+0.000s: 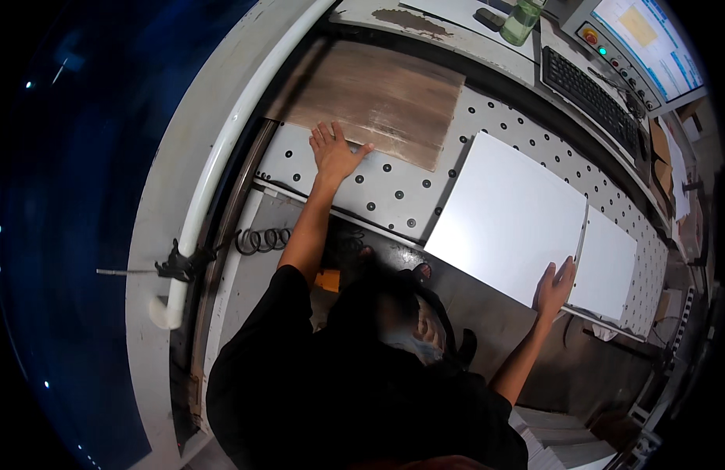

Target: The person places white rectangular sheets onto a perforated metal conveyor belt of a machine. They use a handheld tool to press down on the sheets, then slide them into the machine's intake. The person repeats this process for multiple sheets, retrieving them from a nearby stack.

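My left hand (335, 155) lies open, fingers spread, at the near edge of a brown wood-grain board (370, 98). That board rests at the left end of a pale table (378, 186) dotted with black studs. To the right, my right hand (553, 287) touches the near right corner of a large white panel (510, 215), its fingers stretched out and grasping nothing I can see. A smaller white panel (605, 262) lies just past it, with a thin gap between the two.
A white tubular rail (214, 180) curves along the left, with a black clamp (178, 262) on it. Beyond the table are a green bottle (521, 21), a black keyboard (589, 98) and a monitor (648, 39) with buttons. A coiled black cable (262, 241) hangs below the near edge.
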A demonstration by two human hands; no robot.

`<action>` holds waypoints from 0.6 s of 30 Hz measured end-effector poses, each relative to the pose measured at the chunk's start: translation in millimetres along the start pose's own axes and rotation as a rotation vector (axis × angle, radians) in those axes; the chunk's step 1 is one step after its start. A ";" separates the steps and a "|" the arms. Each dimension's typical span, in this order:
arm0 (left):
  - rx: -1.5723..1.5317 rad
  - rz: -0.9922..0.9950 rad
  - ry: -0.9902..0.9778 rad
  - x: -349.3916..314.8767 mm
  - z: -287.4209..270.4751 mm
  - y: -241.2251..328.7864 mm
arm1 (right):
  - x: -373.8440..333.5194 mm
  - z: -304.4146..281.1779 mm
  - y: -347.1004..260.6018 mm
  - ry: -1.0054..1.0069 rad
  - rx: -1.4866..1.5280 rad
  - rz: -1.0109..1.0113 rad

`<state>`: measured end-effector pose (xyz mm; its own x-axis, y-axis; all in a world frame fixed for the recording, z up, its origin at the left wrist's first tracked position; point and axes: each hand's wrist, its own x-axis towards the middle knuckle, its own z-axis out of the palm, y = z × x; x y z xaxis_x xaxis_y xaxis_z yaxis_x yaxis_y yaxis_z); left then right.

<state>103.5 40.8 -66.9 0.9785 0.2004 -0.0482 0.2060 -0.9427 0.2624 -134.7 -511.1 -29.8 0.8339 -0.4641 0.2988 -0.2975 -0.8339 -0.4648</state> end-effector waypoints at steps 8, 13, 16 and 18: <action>0.058 0.033 0.061 56.3 -10.8 -78.0 | -3.1 -4.6 -20.9 0.034 -0.126 -0.001; -0.246 0.074 0.056 89.3 -12.9 -137.7 | -8.8 5.6 -57.4 0.036 -0.117 0.004; -0.172 0.073 0.041 91.3 -14.5 -121.7 | -16.8 16.0 -97.5 0.045 -0.065 0.060; -0.160 0.064 0.055 88.6 -23.2 -132.0 | -6.4 40.8 -125.3 0.048 -0.066 -0.006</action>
<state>162.8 189.2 -83.4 0.9868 0.1602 0.0249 0.1357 -0.9002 0.4138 -83.8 -391.4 -7.5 0.8129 -0.4717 0.3417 -0.3241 -0.8538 -0.4074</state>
